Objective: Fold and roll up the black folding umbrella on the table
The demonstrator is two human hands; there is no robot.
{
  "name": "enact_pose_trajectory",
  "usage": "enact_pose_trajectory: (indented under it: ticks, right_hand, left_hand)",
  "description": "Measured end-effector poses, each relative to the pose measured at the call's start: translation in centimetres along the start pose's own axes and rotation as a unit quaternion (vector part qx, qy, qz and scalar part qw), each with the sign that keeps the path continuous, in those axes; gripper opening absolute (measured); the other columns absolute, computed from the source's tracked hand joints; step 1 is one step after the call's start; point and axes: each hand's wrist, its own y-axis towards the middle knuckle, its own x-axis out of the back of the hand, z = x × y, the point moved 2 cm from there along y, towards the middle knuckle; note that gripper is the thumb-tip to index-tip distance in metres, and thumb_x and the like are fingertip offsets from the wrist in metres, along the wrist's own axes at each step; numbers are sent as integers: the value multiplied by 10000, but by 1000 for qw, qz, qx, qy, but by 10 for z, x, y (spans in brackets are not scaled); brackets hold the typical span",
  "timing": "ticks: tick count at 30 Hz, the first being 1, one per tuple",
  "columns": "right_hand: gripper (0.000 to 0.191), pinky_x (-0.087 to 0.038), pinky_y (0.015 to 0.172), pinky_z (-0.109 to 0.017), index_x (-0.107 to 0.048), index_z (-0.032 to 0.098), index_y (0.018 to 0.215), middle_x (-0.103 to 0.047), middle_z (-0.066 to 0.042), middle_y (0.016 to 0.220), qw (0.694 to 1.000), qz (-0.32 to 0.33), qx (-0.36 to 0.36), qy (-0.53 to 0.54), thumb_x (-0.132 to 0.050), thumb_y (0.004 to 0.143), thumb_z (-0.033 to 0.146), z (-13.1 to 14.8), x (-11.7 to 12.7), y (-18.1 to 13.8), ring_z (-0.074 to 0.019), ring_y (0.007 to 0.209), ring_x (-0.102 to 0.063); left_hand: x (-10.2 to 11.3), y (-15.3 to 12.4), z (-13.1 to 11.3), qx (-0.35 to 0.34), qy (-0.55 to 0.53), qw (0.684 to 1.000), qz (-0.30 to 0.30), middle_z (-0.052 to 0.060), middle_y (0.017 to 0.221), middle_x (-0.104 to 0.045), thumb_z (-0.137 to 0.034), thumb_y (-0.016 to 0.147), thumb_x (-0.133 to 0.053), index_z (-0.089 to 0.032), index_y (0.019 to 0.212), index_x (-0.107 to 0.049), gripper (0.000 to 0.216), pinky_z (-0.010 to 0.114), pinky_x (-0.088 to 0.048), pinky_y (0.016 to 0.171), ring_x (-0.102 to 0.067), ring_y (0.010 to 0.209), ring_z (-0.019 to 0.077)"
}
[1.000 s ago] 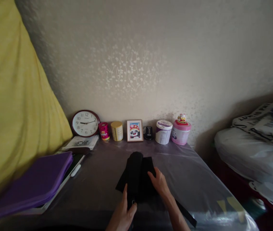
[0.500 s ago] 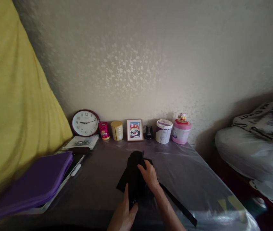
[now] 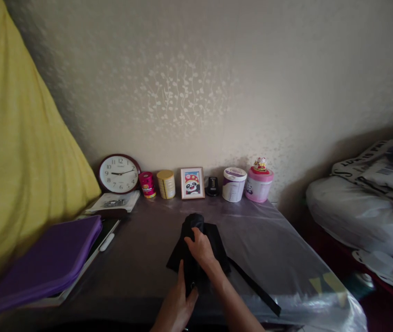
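Note:
A black fabric bundle (image 3: 187,251), which looks like a folded umbrella, lies on the table in front of me. One flap spreads to the left, another to the right, and the far end is rounded. My left hand (image 3: 179,299) grips its near end beside a small shiny ring or snap. Lying over the upper part, my right hand (image 3: 201,249) has its fingers curled on the fabric. A long black strap (image 3: 255,283) trails to the right over the table. The fingers' undersides are hidden.
Along the wall stand a clock (image 3: 119,173), a pink can (image 3: 147,185), a yellow tin (image 3: 166,184), a panda picture frame (image 3: 193,183), a black device (image 3: 212,186) and two tubs. A purple folder (image 3: 44,263) lies left on the plastic-covered table (image 3: 269,244); bagged bedding is at right.
My right hand has moved left across the top of the black bundle. The right flap now lies spread out flatter. My left hand keeps its hold at the near end.

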Motion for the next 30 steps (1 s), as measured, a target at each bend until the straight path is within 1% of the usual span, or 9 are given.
enact_pose_trajectory:
  ticks: [3, 6, 11, 15, 19, 22, 24, 27, 30]
  right_hand:
    - [376, -430, 751, -298, -540, 97, 1115, -663, -141, 959, 1000, 10, 4, -8, -512, 769, 242, 3, 1, -1, -252, 939, -605]
    - [351, -429, 724, -288, -556, 139, 1091, -671, -109, 933, 999, 26, 16, -19, -514, 761, 252, 6, 1, -3, -231, 897, -616]
    - [281, -418, 671, -255, -601, 188, 1001, -680, -58, 862, 998, 42, 32, -40, -528, 741, 265, 10, 2, -9, -195, 833, -622]
    - [173, -406, 637, -237, -646, 237, 863, -684, -9, 772, 993, 56, 83, -55, -540, 733, 278, 17, 3, -21, -168, 757, -620]
    - [150, -397, 707, -247, -660, 226, 744, -682, -15, 746, 982, 46, 166, -76, -518, 764, 269, 20, 1, -34, -167, 783, -596]
    - [169, -380, 757, -253, -652, 210, 736, -677, -18, 761, 971, 45, 222, -75, -492, 787, 223, 19, -1, -41, -157, 775, -574]
    - [169, -372, 763, -257, -645, 207, 742, -671, -13, 766, 966, 48, 244, -70, -484, 794, 205, 17, -2, -45, -153, 767, -556]
    - [151, -364, 754, -258, -628, 213, 779, -661, 1, 760, 963, 50, 258, -52, -480, 802, 195, 14, -1, -51, -152, 772, -527]
    - [151, -357, 758, -256, -604, 227, 846, -651, 17, 772, 962, 47, 267, -28, -462, 818, 183, 11, 2, -55, -147, 796, -509]
  left_hand:
    - [1, -1, -2, 14, 6, 1000, 5, 174, 1191, -553, -244, 826, -385, -49, 1379, 55, 733, 276, -378, 896, -545, 1077, 203]
    - [3, -3, -7, 17, 9, 1000, 12, 177, 1183, -558, -244, 822, -386, -37, 1378, 48, 735, 276, -378, 897, -532, 1094, 210]
    - [2, -1, -5, 13, -19, 1000, -14, 154, 1173, -571, -242, 789, -435, -56, 1386, -10, 756, 250, -360, 914, -536, 1089, 198]
    - [1, 0, -2, 29, -5, 999, -13, 154, 1109, -610, -266, 798, -423, -62, 1386, -18, 743, 263, -412, 822, -601, 978, 216]
    - [2, -1, -2, 21, -14, 1000, -10, 141, 1081, -626, -271, 801, -425, -51, 1375, -52, 719, 229, -420, 779, -613, 951, 200]
    - [0, -2, 0, 8, -43, 999, -22, 150, 1102, -612, -269, 798, -428, -46, 1359, -82, 695, 219, -417, 802, -595, 993, 195]
    - [-2, -3, 2, -7, -59, 997, -49, 168, 1154, -575, -286, 790, -438, -45, 1348, -85, 703, 233, -414, 831, -571, 1035, 204]
    - [-4, -2, 5, -31, -76, 993, -89, 197, 1255, -484, -328, 770, -467, -37, 1349, -12, 792, 258, -393, 890, -517, 1111, 215]
    - [-7, 0, 10, -25, -88, 992, -84, 193, 1271, -470, -375, 759, -482, -42, 1358, 33, 857, 257, -386, 908, -500, 1130, 217]
